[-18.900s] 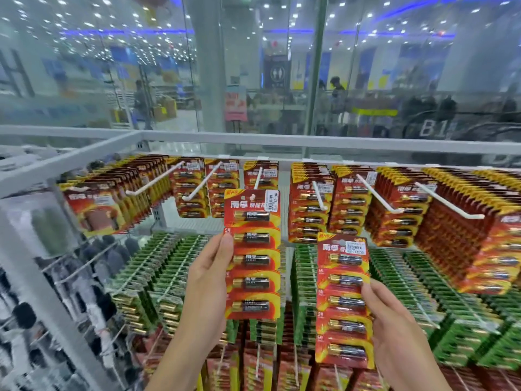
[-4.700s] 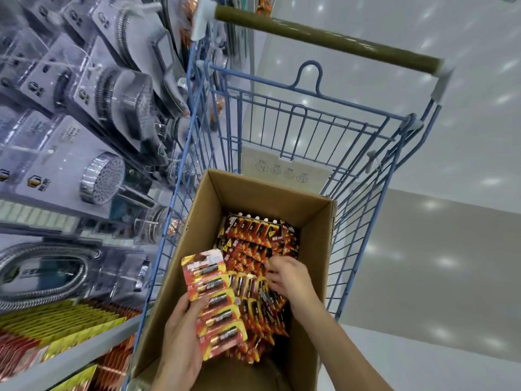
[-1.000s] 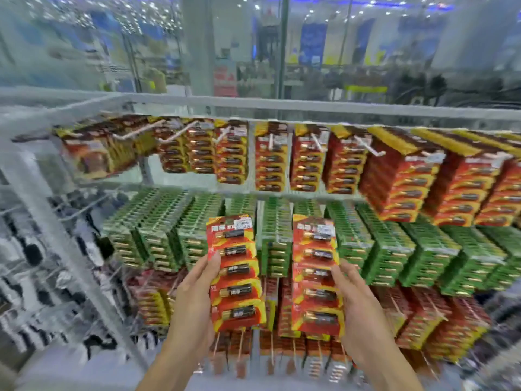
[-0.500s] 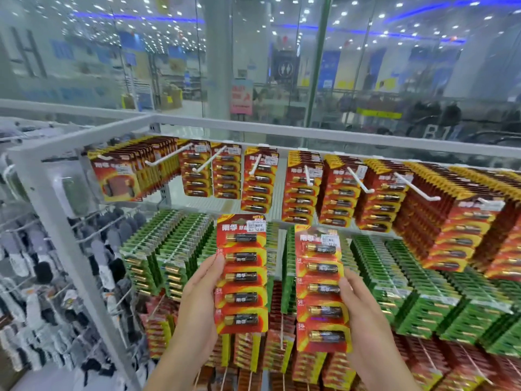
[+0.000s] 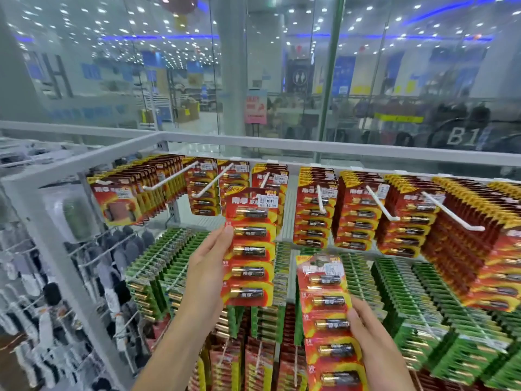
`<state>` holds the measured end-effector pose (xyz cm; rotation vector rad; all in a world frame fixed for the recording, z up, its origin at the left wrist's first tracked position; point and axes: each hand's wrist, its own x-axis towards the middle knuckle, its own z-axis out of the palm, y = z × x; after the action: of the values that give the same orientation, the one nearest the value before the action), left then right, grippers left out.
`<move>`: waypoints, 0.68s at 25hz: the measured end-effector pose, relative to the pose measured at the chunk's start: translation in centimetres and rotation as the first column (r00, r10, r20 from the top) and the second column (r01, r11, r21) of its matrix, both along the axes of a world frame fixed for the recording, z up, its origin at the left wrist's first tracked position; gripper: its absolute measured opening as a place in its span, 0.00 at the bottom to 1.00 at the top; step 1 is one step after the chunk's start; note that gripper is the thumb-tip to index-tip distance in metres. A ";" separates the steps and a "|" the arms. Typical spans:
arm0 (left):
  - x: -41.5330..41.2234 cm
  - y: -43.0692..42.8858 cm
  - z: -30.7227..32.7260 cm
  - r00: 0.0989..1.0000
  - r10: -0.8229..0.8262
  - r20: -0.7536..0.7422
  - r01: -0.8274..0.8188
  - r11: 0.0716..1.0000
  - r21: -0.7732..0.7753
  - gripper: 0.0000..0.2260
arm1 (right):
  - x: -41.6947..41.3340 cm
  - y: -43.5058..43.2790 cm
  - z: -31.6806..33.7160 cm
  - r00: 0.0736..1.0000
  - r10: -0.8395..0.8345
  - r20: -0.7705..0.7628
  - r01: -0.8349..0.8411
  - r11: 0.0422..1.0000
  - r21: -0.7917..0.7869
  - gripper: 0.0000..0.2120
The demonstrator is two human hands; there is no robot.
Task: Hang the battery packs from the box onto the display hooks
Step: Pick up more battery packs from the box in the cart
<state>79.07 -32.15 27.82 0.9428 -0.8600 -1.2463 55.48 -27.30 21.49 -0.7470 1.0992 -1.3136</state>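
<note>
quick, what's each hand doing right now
Left hand: holding the upper red battery pack.
Right hand: holding the lower red battery pack.

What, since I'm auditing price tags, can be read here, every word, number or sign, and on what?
"12.00": white price sticker on the red-and-yellow card battery pack gripped by the left hand.
"南孚": white brand lettering on that pack.
"B1": large pale characters behind the glass, far right.
Too blurred: the pale sticker on the second red card pack in the right hand; the pink standing sign.
</note>
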 end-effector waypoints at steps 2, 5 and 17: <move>0.2 -0.2 -0.5 1.000 -0.011 0.000 0.011 1.000 0.015 0.15 | 0.0 -0.3 0.2 1.000 -0.015 -0.013 0.015 1.000 0.008 0.11; 0.2 -0.6 -0.9 1.000 -0.024 -0.004 0.024 1.000 0.020 0.16 | 0.0 -0.8 0.4 0.999 -0.038 0.014 0.037 0.998 0.054 0.09; -1.9 -13.8 -1.2 0.989 0.066 0.133 -0.072 0.996 0.045 0.11 | -2.5 1.4 5.3 0.950 -0.312 -0.020 0.309 0.947 -0.090 0.17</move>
<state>77.18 -45.96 26.63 1.0957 -0.8950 -1.1604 53.01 -25.87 26.74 -0.6788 1.2295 -1.6284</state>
